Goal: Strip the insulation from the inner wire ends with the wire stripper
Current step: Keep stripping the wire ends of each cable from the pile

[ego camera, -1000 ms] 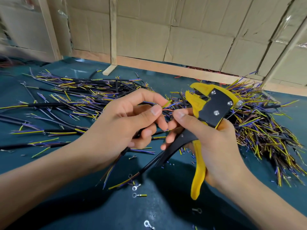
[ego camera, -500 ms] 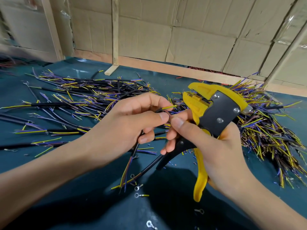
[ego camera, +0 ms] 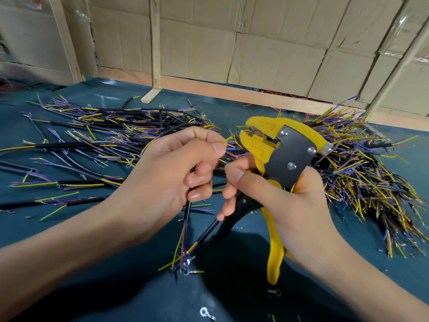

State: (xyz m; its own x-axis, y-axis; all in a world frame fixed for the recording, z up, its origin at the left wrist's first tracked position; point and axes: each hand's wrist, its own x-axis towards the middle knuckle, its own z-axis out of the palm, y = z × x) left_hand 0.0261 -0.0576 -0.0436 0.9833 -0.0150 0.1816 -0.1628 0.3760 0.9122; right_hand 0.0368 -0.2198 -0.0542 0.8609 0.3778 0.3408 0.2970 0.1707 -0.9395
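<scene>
One yellow-green inner wire (ego camera: 226, 140) is pinched by the left hand (ego camera: 176, 173) just beside one wire stripper (ego camera: 276, 168), gripped by the right hand (ego camera: 285, 201). Two cable piles are spread on teal matting (ego camera: 116, 287); cardboard walls (ego camera: 267, 54) stand behind.

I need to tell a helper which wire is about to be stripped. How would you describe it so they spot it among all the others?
Start at the yellow and black wire stripper in the right hand, centre of the blue table. Just left of its head, the left hand pinches a thin yellow-green wire end between thumb and forefinger. Unlike the piled wires, it is lifted off the table, pointing at the tool.
</scene>
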